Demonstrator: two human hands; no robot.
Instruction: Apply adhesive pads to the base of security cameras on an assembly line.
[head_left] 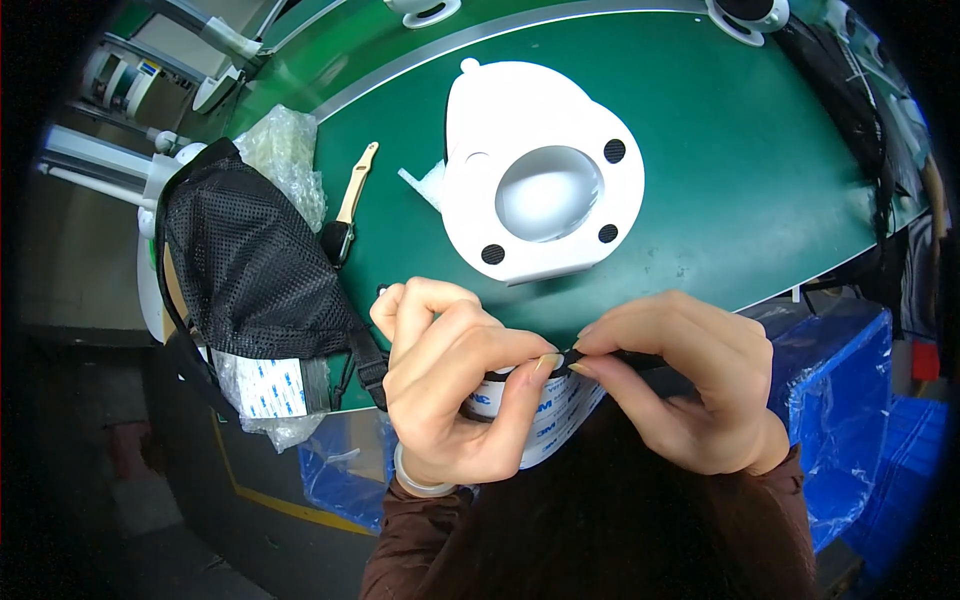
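Three round black pads (615, 151) already dot the white plastic housing (530, 100); your left fingers (525, 390) and right fingers (618, 335) pinch a separate black piece (571, 357).

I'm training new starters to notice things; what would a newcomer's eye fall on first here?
Probably the glossy white rounded housing with an oval hollow, at upper centre on the green tabletop. Next, the bare left hand and right hand at lower centre, fingertips together at a small black piece. Then the black mesh bag at left.
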